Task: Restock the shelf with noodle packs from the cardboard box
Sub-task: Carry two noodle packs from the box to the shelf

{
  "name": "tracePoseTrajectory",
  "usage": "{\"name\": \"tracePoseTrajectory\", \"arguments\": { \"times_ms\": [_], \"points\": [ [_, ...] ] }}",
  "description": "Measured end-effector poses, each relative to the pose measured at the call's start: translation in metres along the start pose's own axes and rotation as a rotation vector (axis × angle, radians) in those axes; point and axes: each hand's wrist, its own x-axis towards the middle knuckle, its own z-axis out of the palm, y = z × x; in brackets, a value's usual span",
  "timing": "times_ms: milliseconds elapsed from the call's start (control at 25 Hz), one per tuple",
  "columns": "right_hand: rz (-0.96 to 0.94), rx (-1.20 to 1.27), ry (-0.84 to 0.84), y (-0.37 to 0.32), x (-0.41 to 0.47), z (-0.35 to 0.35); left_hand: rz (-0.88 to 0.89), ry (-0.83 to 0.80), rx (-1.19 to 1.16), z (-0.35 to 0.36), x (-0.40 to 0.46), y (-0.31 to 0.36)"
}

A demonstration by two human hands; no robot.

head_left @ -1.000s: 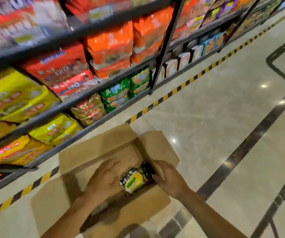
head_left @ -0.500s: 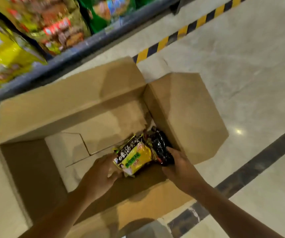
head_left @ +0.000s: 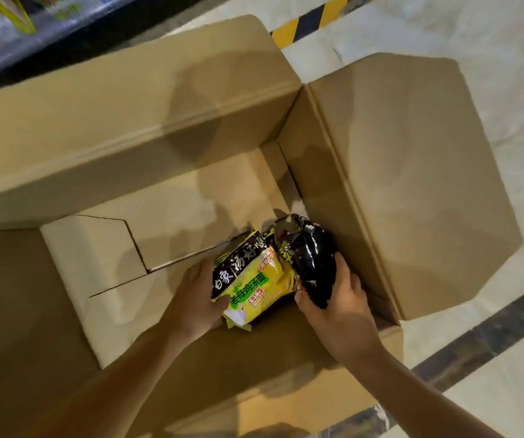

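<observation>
Lower centre: our left hand [head_left: 196, 300] and right hand [head_left: 338, 298] now gripped the yellow-and-black plastic noodle packs [head_left: 254, 279], raised slightly inside the open brown cardboard box [head_left: 159, 99], ready for shelving.

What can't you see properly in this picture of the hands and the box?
- How many noodle packs are in the bundle: head view, the yellow front pack and both hands cover those behind.
- Left hand fingertips: tucked under the bundle.
- Right hand palm side: hidden against the black pack.
- Shelf: cut off by the top edge and blurred.
- Cardboard box near wall: hidden by the forearms.
</observation>
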Motion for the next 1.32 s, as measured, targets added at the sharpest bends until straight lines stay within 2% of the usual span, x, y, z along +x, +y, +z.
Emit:
{"name": "tracePoseTrajectory", "arguments": {
  "times_ms": [80,200,320,400,480,520,600,680,840,1080,1160,1320],
  "points": [
    [0.028,-0.012,-0.019,0.001,0.004,0.003,-0.020,-0.016,0.054,0.008,0.002,-0.002],
    [0.071,-0.091,-0.032,0.003,0.020,0.005,-0.084,0.063,0.194,0.016,0.005,-0.003],
    [0.046,-0.172,-0.009,0.002,0.020,0.012,-0.105,0.120,0.181,0.016,0.007,-0.002],
    [-0.056,-0.119,0.096,0.001,0.014,0.015,-0.088,0.117,0.097,0.016,0.006,-0.003],
    [-0.263,-0.187,0.210,0.001,0.008,0.016,-0.061,0.110,0.023,0.016,0.004,-0.004],
    [-0.350,-0.244,0.234,0.002,0.007,0.018,-0.054,0.107,-0.014,0.015,0.002,-0.003],
    [-0.409,-0.346,0.210,0.003,0.004,0.022,-0.059,0.081,-0.059,0.014,-0.002,-0.002],
    [-0.371,-0.435,0.154,-0.001,0.001,0.024,-0.079,0.067,-0.076,0.013,-0.006,-0.002],
    [-0.174,-0.458,-0.010,-0.009,0.003,0.021,-0.064,0.076,-0.127,0.012,-0.016,0.001],
    [-0.064,-0.654,0.002,-0.012,0.024,0.028,-0.030,0.092,-0.163,0.008,-0.027,0.002],
    [-0.025,-0.592,0.018,-0.016,0.022,0.030,-0.034,0.113,-0.184,0.002,-0.036,-0.001],
    [-0.008,-0.235,0.154,-0.027,0.001,0.011,-0.050,0.204,-0.234,-0.030,-0.069,-0.005]
  ]
}}
